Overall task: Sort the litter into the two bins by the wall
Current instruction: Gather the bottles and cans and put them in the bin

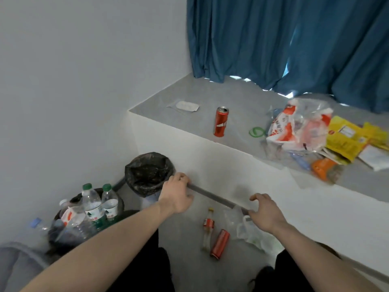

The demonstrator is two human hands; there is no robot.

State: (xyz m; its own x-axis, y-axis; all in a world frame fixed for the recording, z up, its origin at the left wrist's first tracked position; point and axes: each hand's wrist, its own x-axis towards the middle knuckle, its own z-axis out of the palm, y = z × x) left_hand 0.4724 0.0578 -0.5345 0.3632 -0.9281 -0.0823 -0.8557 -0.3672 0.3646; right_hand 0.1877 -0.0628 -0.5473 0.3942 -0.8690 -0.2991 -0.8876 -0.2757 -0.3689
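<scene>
Both hands held out over the floor, empty: left hand [177, 194] loosely curled beside the black-lined bin [148, 172]; right hand [266, 213] loosely curled above a clear plastic bag [250, 232]. Nearer bin [84, 224] by the wall is filled with plastic bottles. On floor between the hands: small bottle [208, 229] and red can [220, 243], lying side by side, possibly touching. On the ledge [210, 98]: upright red can [221, 121], wrapper pile [311, 133], clear packet [185, 106].
</scene>
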